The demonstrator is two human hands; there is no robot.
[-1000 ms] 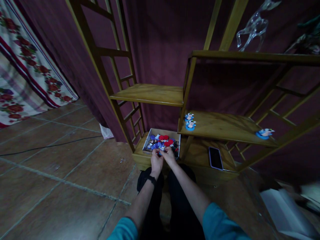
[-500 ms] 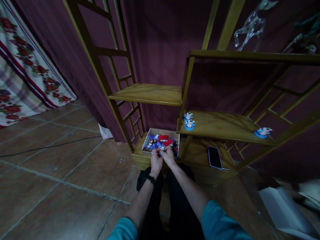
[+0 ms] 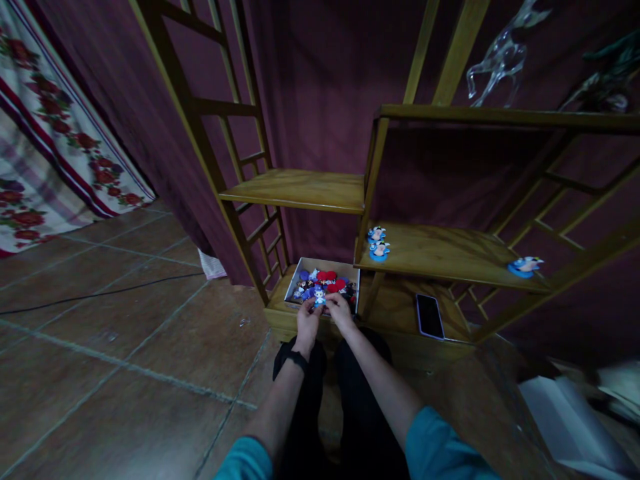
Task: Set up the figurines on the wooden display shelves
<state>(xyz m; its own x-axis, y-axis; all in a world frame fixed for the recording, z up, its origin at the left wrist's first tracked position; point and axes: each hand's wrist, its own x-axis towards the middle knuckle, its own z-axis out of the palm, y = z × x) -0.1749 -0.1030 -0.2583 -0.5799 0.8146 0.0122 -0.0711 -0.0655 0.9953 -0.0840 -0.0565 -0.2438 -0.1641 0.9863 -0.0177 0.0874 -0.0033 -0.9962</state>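
Between my two hands, at the near side of a shallow white box [image 3: 293,283], is a small blue-and-white figurine [image 3: 319,299]. The fingers of my left hand [image 3: 307,321] are closed on its left side. My right hand [image 3: 341,312] pinches it from the right. Inside the box lies a jumble of small figurines [image 3: 327,283] in red, purple, white and black. The box rests on the low left part of a wooden shelf unit [image 3: 280,321]. A dark band [image 3: 298,361] circles my left wrist.
Two small figurines on blue bases [image 3: 379,251] stand at the left of the right-hand shelf [image 3: 440,253], with another figurine [image 3: 525,266] at its right end. Below lies a phone [image 3: 429,315]. A clear glass animal [image 3: 500,60] stands on the upper shelf. A black cable [image 3: 105,293] crosses the tiled floor.
The figurine between my hands, mostly hidden before, now shows its white-and-blue front. My fingers have shifted apart to its two sides.
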